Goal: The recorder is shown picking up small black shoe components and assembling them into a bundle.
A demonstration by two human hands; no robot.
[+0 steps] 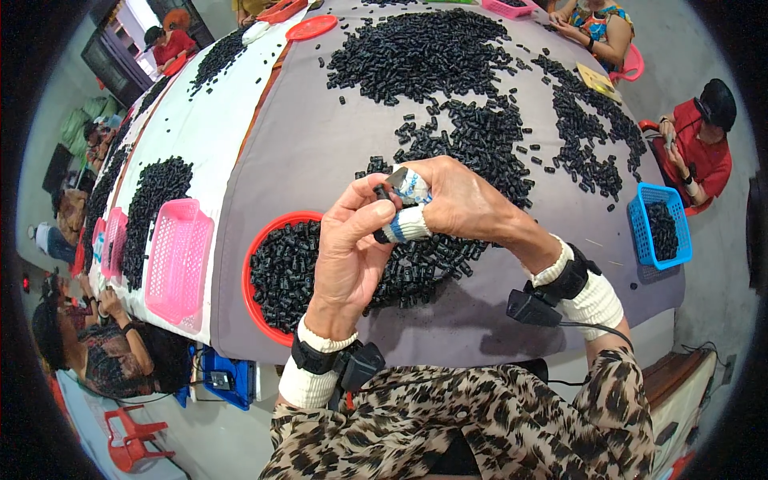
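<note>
Both hands are raised close together over the near part of the grey-covered table. My left hand [350,244] pinches a small black cylindrical piece [382,193] between thumb and fingers. My right hand [468,196] is closed around a small blade [394,178] whose grip is wrapped in white material with blue marks. The blade's flat metal end meets the black piece. A white and blue wrap [408,225] covers my right thumb. Below my left hand, a round red basin [250,276] holds many similar black pieces, and more lie in a loose pile beside it.
A large heap of black pieces [424,52] spreads over the far table. Pink baskets [178,260] stand at the left and a blue basket [658,228] at the right edge. A red lid [312,27] lies far off. Several other people sit around the table.
</note>
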